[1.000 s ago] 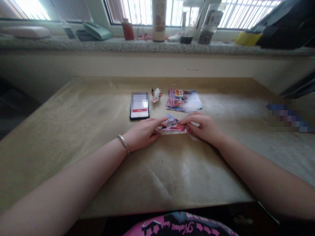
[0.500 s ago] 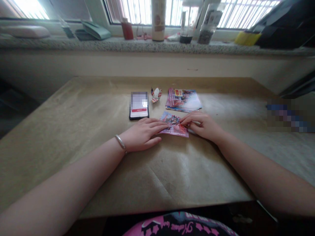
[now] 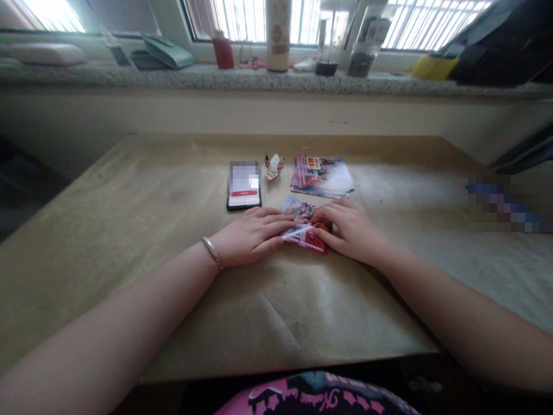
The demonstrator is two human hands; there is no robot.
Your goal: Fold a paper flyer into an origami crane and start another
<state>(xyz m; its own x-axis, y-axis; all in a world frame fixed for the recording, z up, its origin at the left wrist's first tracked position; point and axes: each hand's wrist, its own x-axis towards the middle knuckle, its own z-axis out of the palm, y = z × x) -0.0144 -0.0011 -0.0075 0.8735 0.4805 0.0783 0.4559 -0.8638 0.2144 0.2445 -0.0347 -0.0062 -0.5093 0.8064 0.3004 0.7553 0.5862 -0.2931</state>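
Note:
A colourful printed sheet of paper (image 3: 305,236) lies on the table between my hands, its near part creased and lifted toward me. My left hand (image 3: 254,235) rests on its left side with fingers stretched out flat. The thumb and fingers of my right hand (image 3: 348,230) pinch the sheet's right part. Beyond the sheet sits a stack of similar printed flyers (image 3: 326,176). A small folded paper piece (image 3: 274,167) stands left of that stack, beside a phone (image 3: 244,193) with a lit, partly blurred screen.
The table (image 3: 181,323) has a tan covering with creases. Along the stone windowsill (image 3: 242,80) stand a red bottle (image 3: 223,51), a tall pale container (image 3: 277,40), clear jars and a green pouch (image 3: 170,53). A blurred bluish item (image 3: 501,202) is at the right.
My right hand has shifted slightly toward me and left, and the sheet's near flap has tilted up, showing more red. My left hand stays almost in place.

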